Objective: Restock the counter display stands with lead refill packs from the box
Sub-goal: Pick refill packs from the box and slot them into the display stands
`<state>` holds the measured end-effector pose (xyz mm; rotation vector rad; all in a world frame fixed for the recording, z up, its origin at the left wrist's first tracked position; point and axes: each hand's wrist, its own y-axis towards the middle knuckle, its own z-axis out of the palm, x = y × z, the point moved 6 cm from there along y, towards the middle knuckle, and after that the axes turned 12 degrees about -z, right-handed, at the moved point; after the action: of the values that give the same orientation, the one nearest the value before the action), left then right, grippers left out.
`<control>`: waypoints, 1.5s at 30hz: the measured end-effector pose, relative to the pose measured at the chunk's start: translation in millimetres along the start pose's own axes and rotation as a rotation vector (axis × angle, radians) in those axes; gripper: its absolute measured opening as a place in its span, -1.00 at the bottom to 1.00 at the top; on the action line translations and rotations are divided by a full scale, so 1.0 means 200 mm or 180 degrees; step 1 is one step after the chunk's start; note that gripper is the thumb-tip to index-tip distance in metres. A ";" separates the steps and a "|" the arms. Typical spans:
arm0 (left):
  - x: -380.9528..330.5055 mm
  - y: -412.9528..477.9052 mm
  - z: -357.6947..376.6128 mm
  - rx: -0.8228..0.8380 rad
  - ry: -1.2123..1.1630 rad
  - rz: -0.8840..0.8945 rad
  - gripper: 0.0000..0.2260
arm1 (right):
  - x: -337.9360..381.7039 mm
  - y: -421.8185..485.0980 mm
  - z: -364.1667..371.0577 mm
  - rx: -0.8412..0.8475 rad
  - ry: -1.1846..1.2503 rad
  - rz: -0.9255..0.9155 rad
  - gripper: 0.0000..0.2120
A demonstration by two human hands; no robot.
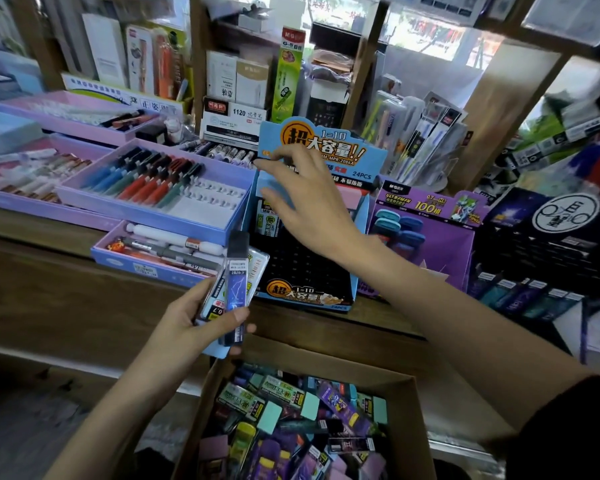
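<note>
A cardboard box (417,424) at the bottom holds several loose lead refill packs (291,407). My left hand (180,327) grips a small bundle of refill packs (236,282) just above the box's far left corner. On the wooden counter stands a blue display stand (360,157) with a dark slotted tray, and a few packs sit in its back left slots. My right hand (312,209) reaches into the upper part of this stand. It seems to pinch a light blue pack (274,184) between thumb and fingers, though the pack is blurred. A purple display stand (444,244) sits right of the blue one.
Lilac pen trays (160,216) fill the counter to the left. Boxed stationery (236,81) stands on shelves behind the stands. Dark packaged goods (534,292) crowd the right side. The counter's wooden front edge (83,271) runs between the box and the stands.
</note>
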<state>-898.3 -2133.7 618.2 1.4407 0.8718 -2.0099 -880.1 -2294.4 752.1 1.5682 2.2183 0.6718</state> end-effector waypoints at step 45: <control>-0.10 0.04 0.70 -0.0246 0.0945 0.0138 -0.76 | -0.76 -1.43 -0.79 -0.0741 0.1276 0.2219 -0.69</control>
<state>-974.0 -2243.0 667.5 1.7253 1.0181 -1.7368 -1136.8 -2545.5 724.3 2.2295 1.6900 1.4884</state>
